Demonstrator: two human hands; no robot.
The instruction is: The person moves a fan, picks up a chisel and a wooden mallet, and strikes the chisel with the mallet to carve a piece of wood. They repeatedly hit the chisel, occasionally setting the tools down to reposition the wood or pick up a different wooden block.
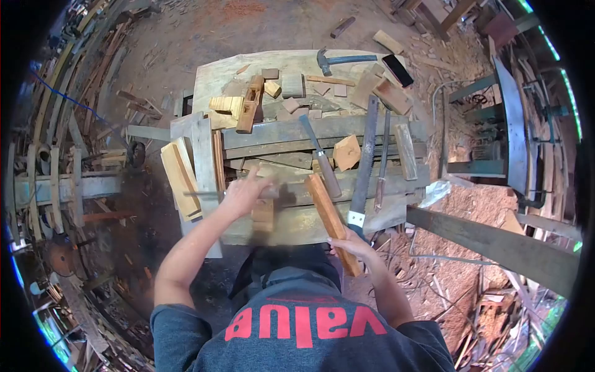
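My left hand [246,191] is over the left half of the bench, slightly blurred, its fingers bent around something I cannot make out. A thin dark strip [203,194] shows just left of this hand. At the bench's front edge my right hand [352,243] grips a long reddish-brown wooden bar [325,208], which slants up and left across the boards. Between the bar and a handsaw [365,155] lies a chisel [321,152] with a wooden handle. A pointed light wood block [347,152] is beside the chisel. Below my left hand sits a small wooden block [263,214].
A wooden plane [250,105], a hammer [347,60], a phone [397,70] and several offcuts lie on the bench's far half. A narrow file-like tool [383,155] is right of the saw. A beam [496,245] juts out at the right, over sawdust.
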